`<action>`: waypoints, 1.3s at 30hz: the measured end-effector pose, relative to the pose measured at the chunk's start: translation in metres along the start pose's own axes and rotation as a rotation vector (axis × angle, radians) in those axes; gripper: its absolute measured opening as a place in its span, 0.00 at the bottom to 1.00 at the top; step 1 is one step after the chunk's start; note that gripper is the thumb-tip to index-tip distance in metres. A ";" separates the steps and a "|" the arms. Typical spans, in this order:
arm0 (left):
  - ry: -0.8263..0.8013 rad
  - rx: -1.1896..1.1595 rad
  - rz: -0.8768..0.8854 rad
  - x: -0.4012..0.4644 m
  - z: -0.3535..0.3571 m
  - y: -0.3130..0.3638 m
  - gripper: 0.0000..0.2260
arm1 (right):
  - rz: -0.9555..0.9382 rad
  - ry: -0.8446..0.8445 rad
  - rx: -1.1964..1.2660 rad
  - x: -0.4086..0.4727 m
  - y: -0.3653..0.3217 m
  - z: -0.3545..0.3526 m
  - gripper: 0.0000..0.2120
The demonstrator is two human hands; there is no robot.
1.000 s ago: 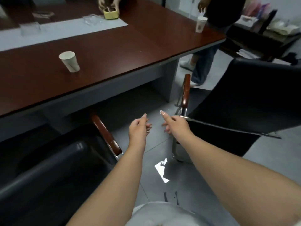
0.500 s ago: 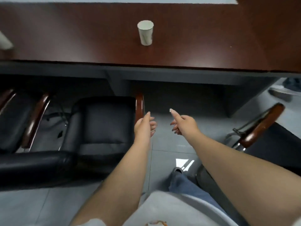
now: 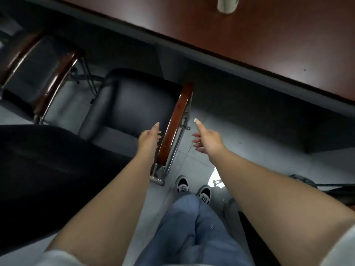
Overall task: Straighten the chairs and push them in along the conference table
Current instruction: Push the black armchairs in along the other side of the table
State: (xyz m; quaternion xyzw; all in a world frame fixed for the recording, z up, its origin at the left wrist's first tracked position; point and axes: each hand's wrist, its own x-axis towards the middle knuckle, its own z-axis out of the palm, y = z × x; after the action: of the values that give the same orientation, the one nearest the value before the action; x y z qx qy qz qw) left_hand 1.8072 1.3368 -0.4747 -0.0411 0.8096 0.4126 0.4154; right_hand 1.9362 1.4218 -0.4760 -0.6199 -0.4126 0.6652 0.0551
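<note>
A black leather chair (image 3: pixel 132 104) with a wooden armrest (image 3: pixel 175 123) stands in front of me, its seat facing the dark red conference table (image 3: pixel 249 29) and partly under its edge. Its wide black backrest (image 3: pixel 48 169) fills the lower left. My left hand (image 3: pixel 149 138) hovers just left of the armrest, fingers loosely apart, holding nothing. My right hand (image 3: pixel 206 140) is to the right of the armrest over the grey floor, fingers spread and empty. A second black chair (image 3: pixel 36 66) with wooden armrests sits further left along the table.
A white paper cup (image 3: pixel 228 4) stands on the table at the top edge. Part of another chair's frame (image 3: pixel 311 185) shows at the right. My feet in dark shoes (image 3: pixel 192 189) stand on grey floor tiles between the chairs.
The view has swung left and tilted down; the black chair is now closer and directly under my hands. Both hands have spread to either side of its right armrest.
</note>
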 end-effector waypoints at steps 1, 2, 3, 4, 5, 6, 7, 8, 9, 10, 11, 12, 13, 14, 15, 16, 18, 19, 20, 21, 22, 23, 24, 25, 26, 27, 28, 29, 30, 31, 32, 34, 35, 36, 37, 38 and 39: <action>0.009 0.016 -0.035 0.011 0.001 -0.007 0.16 | 0.026 -0.025 -0.009 0.011 0.002 0.008 0.24; 0.005 0.028 -0.048 0.016 0.001 -0.011 0.17 | 0.038 -0.047 -0.010 0.015 0.002 0.013 0.24; 0.005 0.041 -0.059 0.025 0.002 -0.016 0.19 | 0.053 -0.068 -0.024 0.024 0.003 0.021 0.25; 0.008 0.047 -0.071 0.035 0.005 -0.019 0.20 | 0.075 -0.079 -0.035 0.036 0.004 0.030 0.25; 0.007 0.054 -0.077 0.043 0.007 -0.021 0.20 | 0.092 -0.078 -0.047 0.044 0.005 0.037 0.26; -0.005 0.054 -0.087 0.050 0.010 -0.024 0.21 | 0.116 -0.090 -0.048 0.052 0.007 0.044 0.27; -0.017 0.053 -0.088 0.053 0.013 -0.023 0.21 | 0.127 -0.100 -0.029 0.055 0.007 0.049 0.28; -0.039 0.049 -0.116 0.061 0.016 -0.027 0.22 | 0.152 -0.113 -0.005 0.065 0.010 0.057 0.28; -0.067 0.052 -0.135 0.063 0.018 -0.027 0.23 | 0.159 -0.127 0.037 0.068 0.009 0.061 0.26; -0.101 0.069 -0.164 0.067 0.020 -0.030 0.24 | 0.163 -0.148 0.069 0.073 0.009 0.066 0.22; -0.137 0.086 -0.204 0.070 0.022 -0.034 0.25 | 0.174 -0.166 0.093 0.080 0.009 0.072 0.20; -0.169 0.119 -0.231 0.072 0.024 -0.037 0.27 | 0.182 -0.171 0.122 0.083 0.007 0.075 0.20; -0.190 0.148 -0.250 0.074 0.025 -0.042 0.28 | 0.203 -0.162 0.151 0.086 0.007 0.079 0.19; -0.197 0.183 -0.247 0.075 0.027 -0.046 0.29 | 0.226 -0.144 0.192 0.089 0.007 0.082 0.18; -0.193 0.217 -0.235 0.075 0.029 -0.050 0.29 | 0.245 -0.126 0.226 0.092 0.008 0.083 0.17; -0.183 0.239 -0.222 0.076 0.030 -0.052 0.30 | 0.259 -0.121 0.246 0.093 0.008 0.085 0.17; -0.183 0.276 -0.186 0.077 0.032 -0.052 0.31 | 0.266 -0.127 0.236 0.092 0.006 0.086 0.19; -0.193 0.287 -0.174 0.077 0.032 -0.052 0.32 | 0.263 -0.127 0.231 0.091 0.004 0.086 0.21; -0.206 0.296 -0.170 0.077 0.032 -0.051 0.32 | 0.263 -0.117 0.228 0.090 0.003 0.087 0.23; -0.220 0.300 -0.162 0.074 0.031 -0.050 0.31 | 0.264 -0.102 0.216 0.088 0.003 0.087 0.25; -0.234 0.304 -0.152 0.071 0.029 -0.050 0.30 | 0.262 -0.098 0.209 0.084 0.003 0.087 0.27; -0.241 0.300 -0.142 0.068 0.027 -0.053 0.30 | 0.258 -0.100 0.201 0.082 0.006 0.087 0.27; -0.248 0.302 -0.129 0.066 0.025 -0.054 0.30 | 0.252 -0.103 0.197 0.080 0.008 0.088 0.27; -0.252 0.319 -0.121 0.063 0.024 -0.059 0.30 | 0.258 -0.096 0.195 0.077 0.013 0.087 0.27; -0.250 0.336 -0.119 0.059 0.023 -0.064 0.30 | 0.266 -0.087 0.193 0.076 0.020 0.086 0.27; -0.257 0.351 -0.132 0.052 0.022 -0.070 0.31 | 0.274 -0.077 0.189 0.072 0.030 0.084 0.27; -0.266 0.364 -0.131 0.047 0.022 -0.076 0.31 | 0.279 -0.072 0.188 0.069 0.039 0.081 0.27; -0.276 0.368 -0.116 0.043 0.022 -0.083 0.32 | 0.284 -0.076 0.187 0.065 0.047 0.078 0.27; -0.275 0.373 -0.102 0.039 0.022 -0.088 0.32 | 0.288 -0.078 0.187 0.061 0.052 0.076 0.27; -0.269 0.383 -0.098 0.035 0.023 -0.091 0.32 | 0.287 -0.077 0.190 0.059 0.056 0.072 0.27; -0.266 0.394 -0.103 0.033 0.024 -0.093 0.31 | 0.292 -0.077 0.199 0.059 0.059 0.069 0.28; -0.271 0.391 -0.110 0.029 0.029 -0.098 0.30 | 0.305 -0.071 0.219 0.057 0.063 0.061 0.28; -0.268 0.395 -0.110 0.025 0.032 -0.099 0.30 | 0.301 -0.073 0.214 0.055 0.064 0.056 0.28; -0.261 0.399 -0.104 0.023 0.034 -0.099 0.30 | 0.290 -0.076 0.208 0.055 0.064 0.055 0.28; -0.258 0.400 -0.102 0.022 0.036 -0.098 0.31 | 0.283 -0.071 0.201 0.055 0.064 0.054 0.27; -0.253 0.397 -0.096 0.024 0.039 -0.099 0.32 | 0.272 -0.065 0.193 0.058 0.065 0.052 0.28; -0.251 0.395 -0.103 0.025 0.042 -0.097 0.33 | 0.260 -0.065 0.175 0.061 0.063 0.050 0.28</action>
State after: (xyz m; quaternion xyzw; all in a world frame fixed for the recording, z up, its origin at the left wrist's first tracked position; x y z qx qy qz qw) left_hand 1.8579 1.3094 -0.5669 0.0513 0.8134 0.2262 0.5335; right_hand 1.9068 1.3922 -0.5682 -0.6391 -0.2708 0.7198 0.0091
